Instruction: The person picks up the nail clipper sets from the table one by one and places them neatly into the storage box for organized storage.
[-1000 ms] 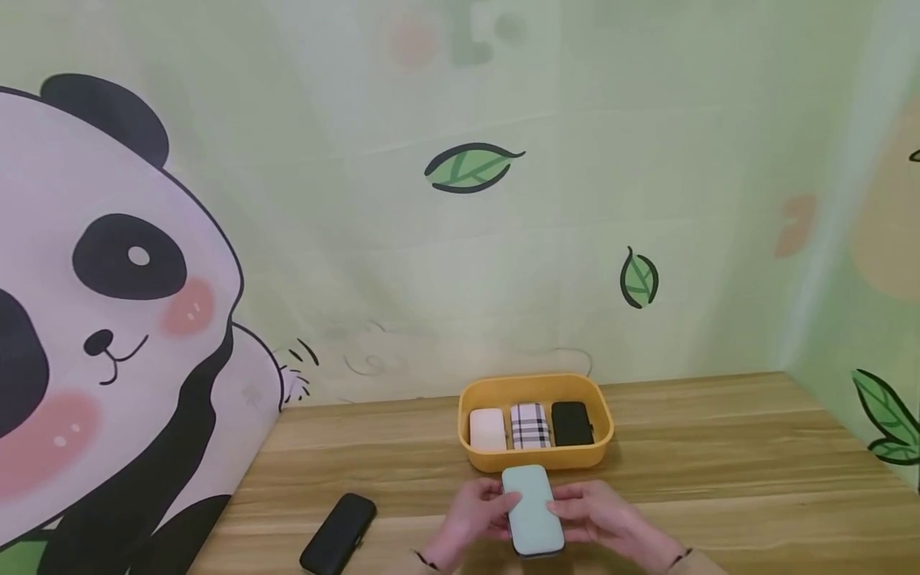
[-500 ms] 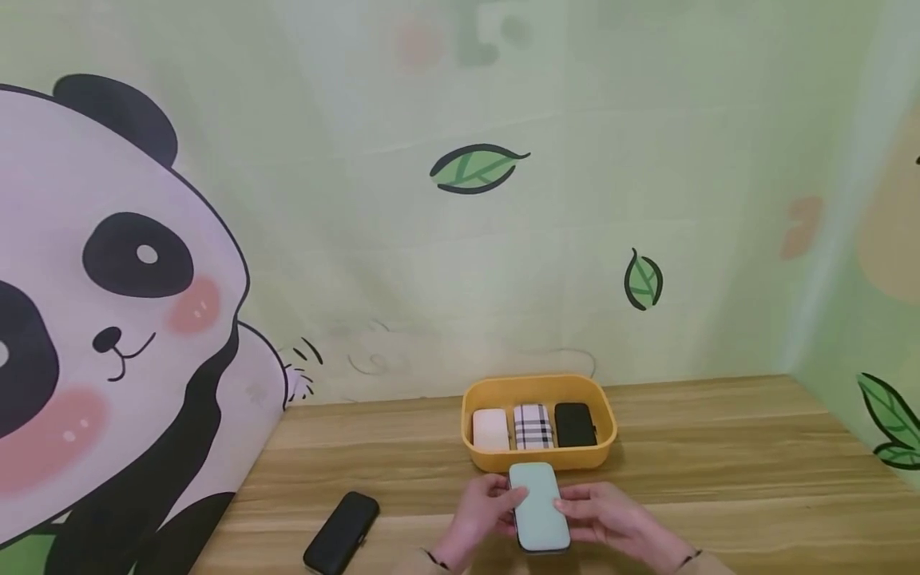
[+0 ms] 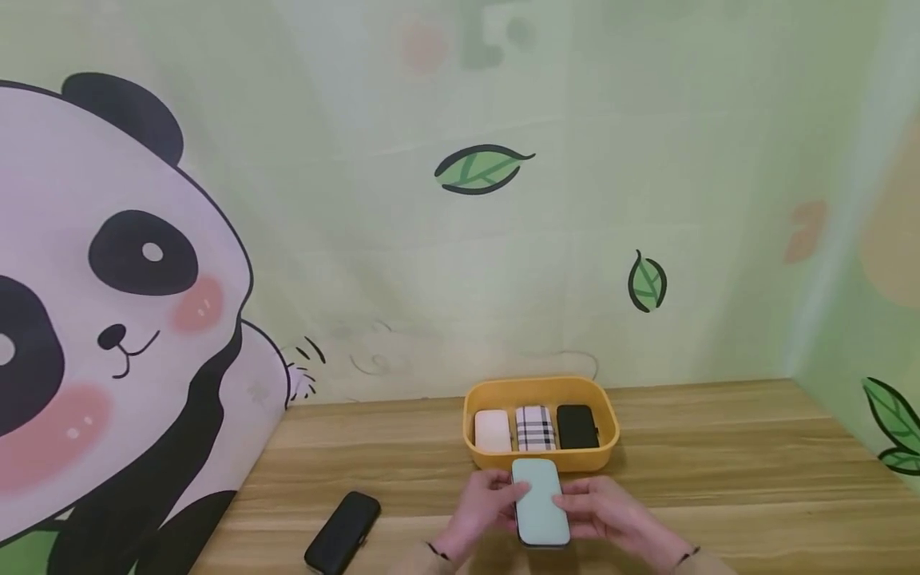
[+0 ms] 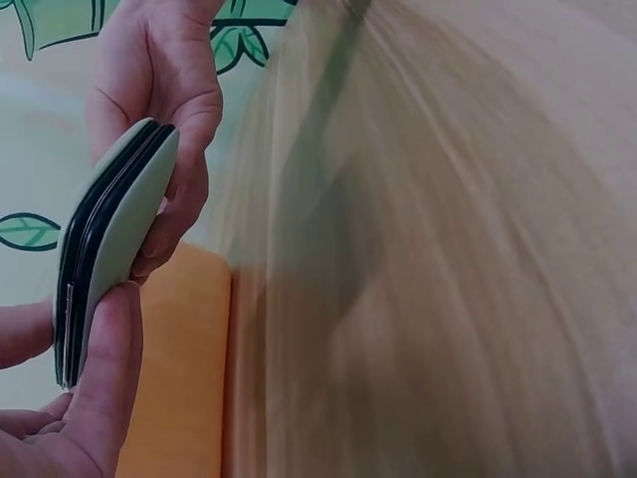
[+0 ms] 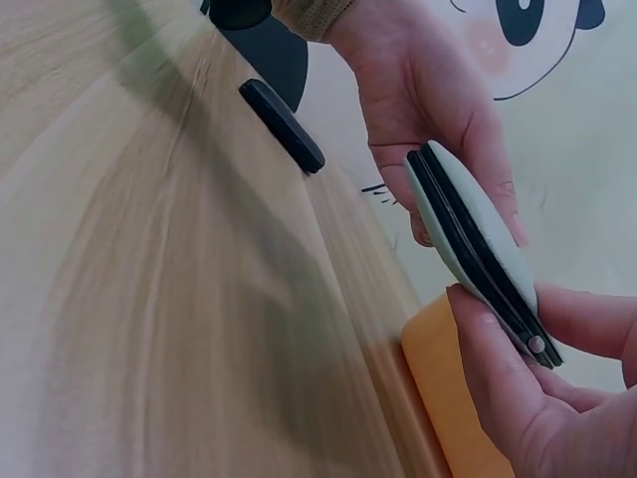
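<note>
A mint-green clamshell case (image 3: 541,503), with rounded corners and dark edges, is held up off the table between both hands. My left hand (image 3: 483,505) pinches its left side, thumb on the top face and fingers beneath. On the other side, my right hand (image 3: 602,511) pinches its right edge between thumb and fingers. The right wrist view shows a small round silver button (image 5: 536,344) at the seam of the closed case. Just beyond the case stands a yellow bin (image 3: 541,461). Inside it are a pale pink case (image 3: 492,431), a plaid case (image 3: 535,429) and a black case (image 3: 577,427).
Another black case (image 3: 343,533) lies on the wooden table (image 3: 402,487) to the left, at a slant. A fabric backdrop (image 3: 374,239) with a printed panda (image 3: 172,383) and leaves stands behind the table and along its sides.
The mint-green case and both hands have shifted slightly up in the head view, toward the bin. The whole head view has drifted a little; both hands keep their hold.
</note>
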The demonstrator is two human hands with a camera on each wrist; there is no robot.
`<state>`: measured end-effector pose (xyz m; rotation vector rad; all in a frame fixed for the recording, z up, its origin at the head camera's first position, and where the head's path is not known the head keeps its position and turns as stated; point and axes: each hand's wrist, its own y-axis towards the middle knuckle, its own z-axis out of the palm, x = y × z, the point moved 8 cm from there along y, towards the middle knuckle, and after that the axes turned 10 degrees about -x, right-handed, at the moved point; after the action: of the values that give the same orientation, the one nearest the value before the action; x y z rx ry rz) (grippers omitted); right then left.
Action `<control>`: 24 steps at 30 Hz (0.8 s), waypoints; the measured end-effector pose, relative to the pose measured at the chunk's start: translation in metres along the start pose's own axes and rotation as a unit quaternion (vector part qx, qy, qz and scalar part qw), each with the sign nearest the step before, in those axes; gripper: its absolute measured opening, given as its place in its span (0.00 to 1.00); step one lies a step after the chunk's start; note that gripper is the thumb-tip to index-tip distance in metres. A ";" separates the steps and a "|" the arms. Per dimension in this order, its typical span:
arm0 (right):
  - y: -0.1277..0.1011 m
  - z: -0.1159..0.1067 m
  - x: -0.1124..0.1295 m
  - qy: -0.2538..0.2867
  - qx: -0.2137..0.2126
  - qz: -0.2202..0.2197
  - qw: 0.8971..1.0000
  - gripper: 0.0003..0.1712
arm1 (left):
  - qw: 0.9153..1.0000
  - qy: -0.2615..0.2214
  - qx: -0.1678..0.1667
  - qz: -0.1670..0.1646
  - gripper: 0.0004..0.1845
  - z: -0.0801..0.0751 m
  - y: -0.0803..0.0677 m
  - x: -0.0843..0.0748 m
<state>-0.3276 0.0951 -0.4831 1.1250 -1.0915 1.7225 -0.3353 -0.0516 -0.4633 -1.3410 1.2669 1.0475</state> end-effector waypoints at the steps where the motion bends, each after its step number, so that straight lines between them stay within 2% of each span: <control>1: 0.001 0.000 0.002 -0.003 -0.003 -0.004 1.000 0.24 | 1.000 -0.003 0.001 0.003 0.13 0.000 0.001 -0.001; 8: 0.003 0.001 0.015 -0.014 -0.005 -0.017 1.000 0.25 | 1.000 -0.013 0.009 0.012 0.15 -0.002 0.008 -0.011; 18: 0.015 0.001 0.031 -0.013 -0.006 -0.024 1.000 0.23 | 1.000 0.001 -0.011 0.014 0.17 -0.006 0.021 -0.021; 24: 0.021 -0.001 0.037 -0.017 -0.016 -0.031 0.999 0.28 | 1.000 -0.006 -0.011 0.025 0.17 -0.006 0.029 -0.023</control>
<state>-0.3582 0.0953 -0.4533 1.1604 -1.0902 1.6389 -0.3662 -0.0530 -0.4420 -1.3238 1.2881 1.1055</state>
